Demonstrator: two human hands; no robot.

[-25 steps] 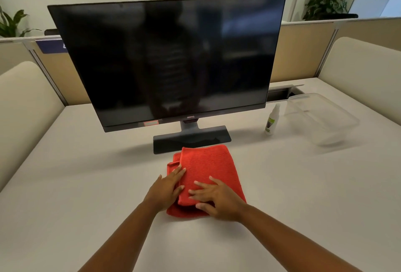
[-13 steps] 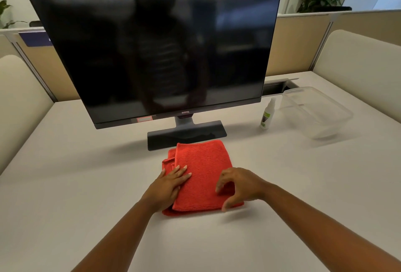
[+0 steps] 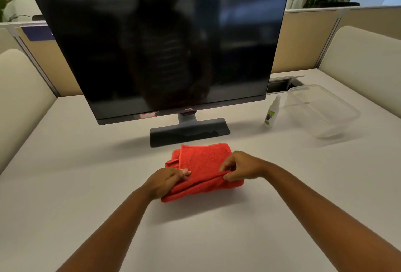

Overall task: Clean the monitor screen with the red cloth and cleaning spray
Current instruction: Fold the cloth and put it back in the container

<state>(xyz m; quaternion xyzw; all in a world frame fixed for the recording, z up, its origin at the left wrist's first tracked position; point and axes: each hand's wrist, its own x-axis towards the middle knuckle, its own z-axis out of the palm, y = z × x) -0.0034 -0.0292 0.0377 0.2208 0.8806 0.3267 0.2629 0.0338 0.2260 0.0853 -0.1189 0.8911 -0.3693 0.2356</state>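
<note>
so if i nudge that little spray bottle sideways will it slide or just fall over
It will probably tip rather than slide: the spray bottle stands upright, tall and slim on a narrow base. It looks like light plastic, so a small push may topple it. Once down, its rounded body could roll across the smooth table, perhaps toward the clear container beside it.

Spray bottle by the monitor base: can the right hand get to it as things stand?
Probably yes. The spray bottle stands alone on bare table, nothing between, but the right hand must first release the red cloth.
</note>
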